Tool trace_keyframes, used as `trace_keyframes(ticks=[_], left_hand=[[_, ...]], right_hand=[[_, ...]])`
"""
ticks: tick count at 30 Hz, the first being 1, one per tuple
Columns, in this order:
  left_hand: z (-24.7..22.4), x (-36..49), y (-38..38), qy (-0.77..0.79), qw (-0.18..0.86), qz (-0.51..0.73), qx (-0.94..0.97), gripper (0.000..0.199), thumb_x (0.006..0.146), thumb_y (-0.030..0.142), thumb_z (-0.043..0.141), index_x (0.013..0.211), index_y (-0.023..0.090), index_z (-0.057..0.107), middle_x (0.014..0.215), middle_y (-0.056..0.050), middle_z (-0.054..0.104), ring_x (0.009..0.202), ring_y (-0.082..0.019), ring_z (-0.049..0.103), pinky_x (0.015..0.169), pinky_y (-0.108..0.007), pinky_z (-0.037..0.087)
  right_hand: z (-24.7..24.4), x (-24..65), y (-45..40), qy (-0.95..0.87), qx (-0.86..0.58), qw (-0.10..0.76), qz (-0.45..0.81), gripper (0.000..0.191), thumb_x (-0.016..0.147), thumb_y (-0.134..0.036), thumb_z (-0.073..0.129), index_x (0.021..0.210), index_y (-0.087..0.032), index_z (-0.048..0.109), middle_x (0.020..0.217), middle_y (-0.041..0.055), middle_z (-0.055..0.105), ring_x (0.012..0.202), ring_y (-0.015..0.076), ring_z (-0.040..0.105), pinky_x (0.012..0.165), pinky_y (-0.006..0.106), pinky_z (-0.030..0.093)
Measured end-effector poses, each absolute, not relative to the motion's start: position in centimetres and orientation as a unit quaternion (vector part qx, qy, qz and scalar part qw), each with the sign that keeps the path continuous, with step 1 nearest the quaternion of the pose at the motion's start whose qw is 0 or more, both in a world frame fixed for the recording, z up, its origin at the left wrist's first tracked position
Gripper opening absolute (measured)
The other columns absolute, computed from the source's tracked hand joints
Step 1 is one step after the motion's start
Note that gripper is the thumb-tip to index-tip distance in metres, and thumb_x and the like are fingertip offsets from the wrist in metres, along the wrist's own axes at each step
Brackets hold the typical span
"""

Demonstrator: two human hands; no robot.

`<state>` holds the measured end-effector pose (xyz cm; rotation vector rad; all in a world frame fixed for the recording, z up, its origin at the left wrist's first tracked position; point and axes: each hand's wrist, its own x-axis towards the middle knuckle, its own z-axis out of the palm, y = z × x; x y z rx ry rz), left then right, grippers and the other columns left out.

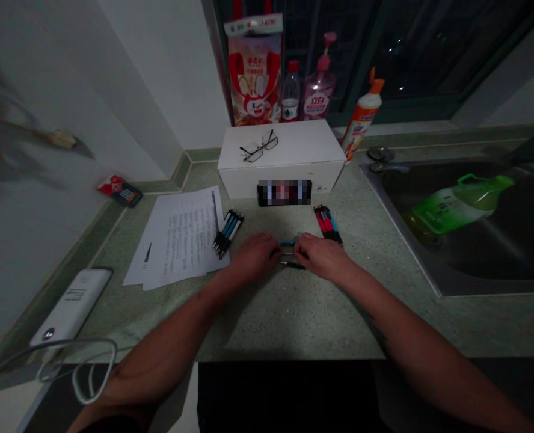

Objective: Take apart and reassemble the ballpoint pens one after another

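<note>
On the green speckled counter (pixel 267 319), my left hand (pixel 257 251) and my right hand (pixel 319 254) face each other with fingers closed. A blue pen (pixel 287 243) spans the gap between them, its ends at my fingertips. Just below it is a thin pale piece (pixel 287 253), also between the fingers. A black pen part (pixel 293 264) lies lower, close to my right hand. Several blue, white and black pens (pixel 228 233) lie left of my left hand, partly on the papers. Red, blue and black pens (pixel 327 224) lie beyond my right hand.
Printed papers (pixel 181 240) and a white power bank (pixel 73 305) with a cable are at left. Behind the hands stand a dark phone-like object (pixel 284 193) and a white box (pixel 285 144) bearing glasses (pixel 258 147). A sink (pixel 433 287) with a green bottle (pixel 456 205) is at right.
</note>
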<state>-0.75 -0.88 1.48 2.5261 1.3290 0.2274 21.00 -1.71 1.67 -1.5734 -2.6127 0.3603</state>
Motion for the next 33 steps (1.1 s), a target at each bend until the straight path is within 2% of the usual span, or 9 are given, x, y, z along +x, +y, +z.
trace_keyframes(ticks=[4,6,10,14,24,33], left_hand=[[1.1,-0.9,-0.7,0.463,0.143,0.106,0.868,0.014,0.098,0.022,0.062,0.094,0.018,0.075,0.095,-0.009,0.070,0.099,-0.027,0.063,0.088,-0.038,0.049],[0.9,-1.1,-0.5,0.475,0.143,0.123,0.859,0.014,0.098,0.021,0.063,0.098,0.018,0.076,0.098,-0.009,0.071,0.102,-0.026,0.063,0.089,-0.038,0.050],[0.4,-1.2,-0.1,0.481,0.143,0.121,0.856,0.013,0.098,0.021,0.064,0.099,0.019,0.076,0.100,-0.008,0.071,0.103,-0.026,0.063,0.089,-0.038,0.050],[0.3,-1.1,0.0,0.490,0.147,0.110,0.852,0.013,0.098,0.022,0.063,0.099,0.020,0.076,0.101,-0.008,0.070,0.104,-0.026,0.063,0.091,-0.038,0.050],[0.8,-1.1,0.2,0.542,0.152,0.115,0.818,0.014,0.100,0.020,0.061,0.100,0.017,0.075,0.103,-0.010,0.072,0.106,-0.026,0.065,0.094,-0.038,0.051],[0.1,-1.1,0.2,0.551,0.221,0.172,0.786,0.015,0.095,0.017,0.062,0.102,0.018,0.075,0.102,-0.008,0.075,0.102,-0.026,0.068,0.092,-0.040,0.054]], right_hand=[[1.2,20.9,-1.7,-0.850,-0.512,0.060,0.110,0.016,0.101,-0.027,0.056,0.098,-0.021,0.071,0.101,0.0063,0.070,0.083,0.0185,0.068,0.062,0.029,0.039],[1.2,20.9,-1.6,-0.844,-0.519,0.085,0.108,0.016,0.101,-0.029,0.059,0.108,-0.022,0.071,0.110,0.0068,0.069,0.090,0.0195,0.069,0.064,0.028,0.042],[1.3,20.7,-1.2,-0.839,-0.527,0.094,0.100,0.030,0.102,-0.029,0.057,0.131,-0.026,0.067,0.127,0.0083,0.066,0.101,0.0212,0.068,0.065,0.028,0.046],[1.3,20.6,-1.1,-0.836,-0.537,0.057,0.099,0.026,0.103,-0.029,0.055,0.124,-0.025,0.070,0.123,0.0078,0.067,0.100,0.0217,0.068,0.065,0.028,0.046],[1.1,20.9,-1.1,-0.833,-0.538,0.078,0.100,0.022,0.102,-0.028,0.056,0.117,-0.025,0.071,0.119,0.0075,0.068,0.097,0.0207,0.069,0.067,0.029,0.047],[1.0,20.7,-1.2,-0.837,-0.531,0.084,0.103,0.022,0.103,-0.029,0.055,0.116,-0.024,0.071,0.119,0.0075,0.067,0.099,0.0216,0.068,0.064,0.029,0.044]])
